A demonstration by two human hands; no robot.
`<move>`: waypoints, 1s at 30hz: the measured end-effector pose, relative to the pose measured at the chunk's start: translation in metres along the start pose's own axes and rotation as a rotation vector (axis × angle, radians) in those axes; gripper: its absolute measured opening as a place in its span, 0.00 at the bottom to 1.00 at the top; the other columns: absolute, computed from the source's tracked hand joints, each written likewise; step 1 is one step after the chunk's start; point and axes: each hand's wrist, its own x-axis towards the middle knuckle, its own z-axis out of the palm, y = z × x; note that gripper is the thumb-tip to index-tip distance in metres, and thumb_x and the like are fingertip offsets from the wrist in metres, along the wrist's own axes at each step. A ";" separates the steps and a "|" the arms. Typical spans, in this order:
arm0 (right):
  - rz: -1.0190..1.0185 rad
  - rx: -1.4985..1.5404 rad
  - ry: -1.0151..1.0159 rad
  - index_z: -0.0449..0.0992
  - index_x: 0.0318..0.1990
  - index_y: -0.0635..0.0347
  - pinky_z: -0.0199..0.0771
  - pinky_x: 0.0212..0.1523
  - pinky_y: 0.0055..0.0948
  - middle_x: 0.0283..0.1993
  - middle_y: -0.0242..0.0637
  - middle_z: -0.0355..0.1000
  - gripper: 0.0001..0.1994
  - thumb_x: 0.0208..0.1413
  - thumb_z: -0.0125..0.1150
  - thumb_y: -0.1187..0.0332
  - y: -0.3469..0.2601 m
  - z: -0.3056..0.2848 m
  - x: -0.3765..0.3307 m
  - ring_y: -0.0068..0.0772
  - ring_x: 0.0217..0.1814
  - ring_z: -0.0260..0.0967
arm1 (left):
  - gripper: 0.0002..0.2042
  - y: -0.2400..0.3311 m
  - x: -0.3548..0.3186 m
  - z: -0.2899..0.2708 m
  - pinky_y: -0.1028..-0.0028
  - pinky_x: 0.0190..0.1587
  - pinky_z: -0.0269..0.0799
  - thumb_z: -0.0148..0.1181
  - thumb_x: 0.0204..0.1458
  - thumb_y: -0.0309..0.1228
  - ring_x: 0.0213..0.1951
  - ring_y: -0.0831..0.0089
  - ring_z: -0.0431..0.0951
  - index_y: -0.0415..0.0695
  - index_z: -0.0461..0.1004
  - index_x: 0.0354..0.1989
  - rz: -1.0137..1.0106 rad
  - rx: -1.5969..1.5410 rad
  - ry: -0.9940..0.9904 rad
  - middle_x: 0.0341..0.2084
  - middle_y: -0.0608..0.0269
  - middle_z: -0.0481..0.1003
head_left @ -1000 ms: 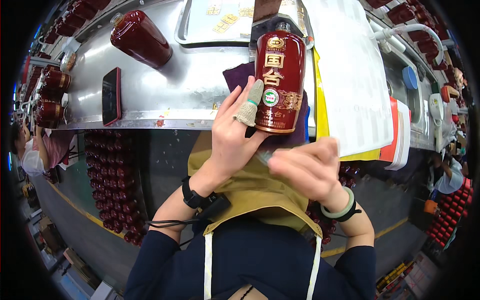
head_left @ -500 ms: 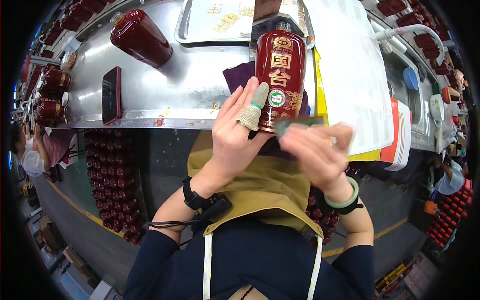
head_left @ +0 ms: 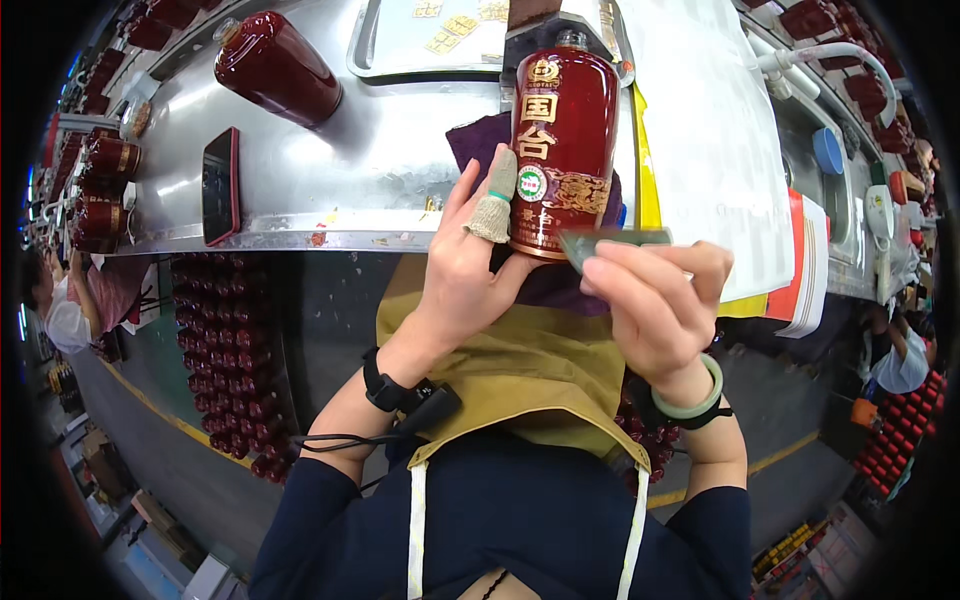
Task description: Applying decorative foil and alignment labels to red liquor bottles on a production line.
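A dark red glass bottle (head_left: 570, 130) with gold lettering and a round green-and-white emblem lies on a purple cloth (head_left: 487, 136), its neck pointing away from me. My left hand (head_left: 470, 250) grips its lower left side, fingers along the glass and thumb near the base. A fabric sleeve with a green band covers one finger. In my right hand (head_left: 655, 300) is a thin, flat, dark green scraper-like piece (head_left: 625, 238), pinched between thumb and fingers. One tip of it is close to the bottle's lower right edge; whether they touch I cannot tell.
Another red bottle (head_left: 275, 70) lies on the metal table at the left, near a phone (head_left: 222, 187). A tray (head_left: 400, 62) with gold stickers is at the back. White sheets (head_left: 700, 150) cover the right side. Rows of red bottles (head_left: 225, 360) stand below the table.
The bottle has rolled slightly, so its lettering and emblem now sit further left and more of the gold dragon pattern shows. My right hand has moved a little to the right with the green piece.
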 end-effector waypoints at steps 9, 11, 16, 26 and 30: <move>0.186 -0.003 0.018 0.84 0.44 0.58 0.65 0.43 0.34 0.39 0.33 0.82 0.16 0.46 0.78 0.75 0.020 0.002 0.012 0.35 0.38 0.73 | 0.38 -0.002 -0.001 -0.002 0.45 0.72 0.61 0.76 0.45 0.24 0.66 0.40 0.73 0.27 0.67 0.67 0.001 -0.009 -0.028 0.68 0.34 0.69; 0.230 -0.036 0.129 0.83 0.43 0.59 0.68 0.43 0.34 0.38 0.34 0.82 0.13 0.49 0.78 0.76 0.026 -0.004 0.013 0.35 0.38 0.74 | 0.27 0.000 -0.005 -0.005 0.52 0.64 0.71 0.78 0.43 0.23 0.63 0.46 0.77 0.35 0.79 0.55 0.138 0.117 0.108 0.60 0.43 0.77; 0.360 0.020 0.166 0.83 0.42 0.61 0.71 0.41 0.31 0.38 0.35 0.81 0.11 0.52 0.78 0.76 0.023 -0.013 0.003 0.35 0.37 0.73 | 0.14 0.012 -0.002 -0.005 0.58 0.53 0.78 0.79 0.39 0.24 0.57 0.52 0.81 0.43 0.88 0.38 0.362 0.263 0.171 0.52 0.54 0.84; 0.078 0.044 -0.021 0.86 0.42 0.55 0.66 0.41 0.30 0.41 0.27 0.82 0.14 0.46 0.79 0.72 0.007 -0.002 -0.005 0.29 0.35 0.72 | 0.18 0.006 -0.003 0.005 0.57 0.57 0.83 0.80 0.40 0.18 0.54 0.48 0.84 0.37 0.85 0.43 0.236 0.045 0.229 0.50 0.51 0.84; 0.011 0.262 -0.228 0.86 0.43 0.53 0.64 0.43 0.33 0.42 0.25 0.82 0.15 0.46 0.79 0.69 -0.011 -0.003 -0.013 0.28 0.35 0.70 | 0.28 0.007 0.000 0.005 0.59 0.59 0.80 0.81 0.39 0.19 0.56 0.49 0.82 0.33 0.80 0.53 0.151 -0.031 0.242 0.58 0.47 0.79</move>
